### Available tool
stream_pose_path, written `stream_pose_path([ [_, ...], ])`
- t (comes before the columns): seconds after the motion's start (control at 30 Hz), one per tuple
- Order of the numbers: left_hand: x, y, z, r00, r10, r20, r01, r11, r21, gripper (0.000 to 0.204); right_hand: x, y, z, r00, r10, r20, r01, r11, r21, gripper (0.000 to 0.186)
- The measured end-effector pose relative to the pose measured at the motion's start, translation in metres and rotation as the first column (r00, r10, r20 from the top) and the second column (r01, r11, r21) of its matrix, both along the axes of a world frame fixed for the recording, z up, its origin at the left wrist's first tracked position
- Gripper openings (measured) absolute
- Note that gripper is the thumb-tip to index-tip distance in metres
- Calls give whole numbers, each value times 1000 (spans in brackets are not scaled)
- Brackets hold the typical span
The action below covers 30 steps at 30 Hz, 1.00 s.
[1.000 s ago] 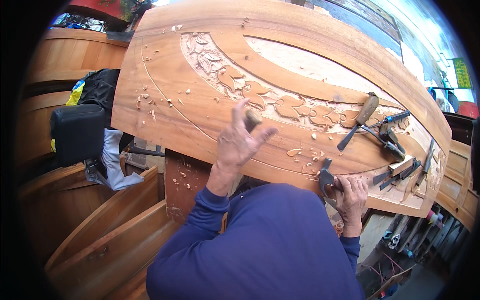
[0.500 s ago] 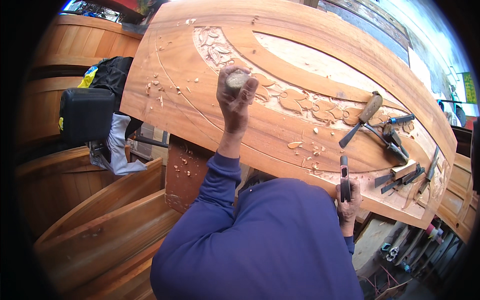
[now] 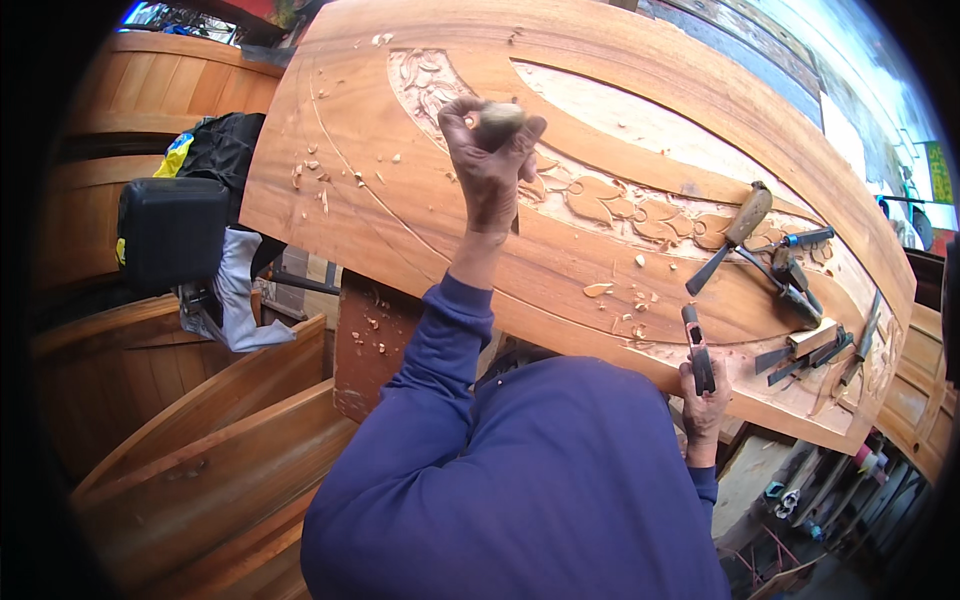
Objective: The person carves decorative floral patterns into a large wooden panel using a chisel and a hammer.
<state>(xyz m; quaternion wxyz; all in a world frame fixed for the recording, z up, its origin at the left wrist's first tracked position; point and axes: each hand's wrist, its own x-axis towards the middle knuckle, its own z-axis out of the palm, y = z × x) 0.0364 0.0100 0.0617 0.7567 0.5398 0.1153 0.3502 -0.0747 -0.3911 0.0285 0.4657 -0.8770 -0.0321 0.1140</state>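
In the head view, my left hand [image 3: 490, 175] is raised over the carved wooden panel [image 3: 400, 200], fingers wrapped round a chisel's pale, round-ended wooden handle [image 3: 500, 122]. Most of its blade is hidden by the hand; a thin dark strip shows beside the wrist. Below it runs a band of leaf carving [image 3: 590, 203]. My right hand [image 3: 705, 405], at the panel's near edge, is closed on a dark hammer [image 3: 697, 345], its head pointing away from me. Hammer and chisel are well apart.
Several chisels [image 3: 740, 225] lie on the panel's right side, with more tools [image 3: 815, 345] nearer its right end. Wood chips [image 3: 600, 290] are scattered about. At left stand a black case [image 3: 172, 235] and wooden panels [image 3: 210, 430]. Pipes and clutter [image 3: 810, 500] sit low at right.
My left hand has shifted slightly right and turned, so the handle now tilts to the right. The hammer has tipped a little, and my right hand moved slightly right.
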Motion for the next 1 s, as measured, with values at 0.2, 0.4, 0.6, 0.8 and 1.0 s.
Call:
stream_pose_path([
  [0.2, 26, 14, -16, 966, -118, 228, 167, 964, -205, 48, -1, 3, 3, 1000, 16, 18, -15, 999, -36, 22],
  [0.4, 49, 0, -9, 982, -31, 187, 72, 974, -215, 41, 0, 8, 4, 997, 35, 72, -31, 998, -55, 22],
  [0.6, 58, 5, -20, 994, 11, 106, 24, 947, -320, 31, -1, 7, 1, 999, 44, 18, -43, 998, -47, 25],
  [0.8, 61, 6, -28, 996, 26, 85, 5, 939, -344, 27, 0, 7, 0, 997, 64, 46, -61, 997, -51, 27],
  [1.0, 59, 7, -30, 995, 47, 84, -17, 944, -330, 29, 2, 8, 2, 998, 57, 29, -55, 997, -57, 26],
])
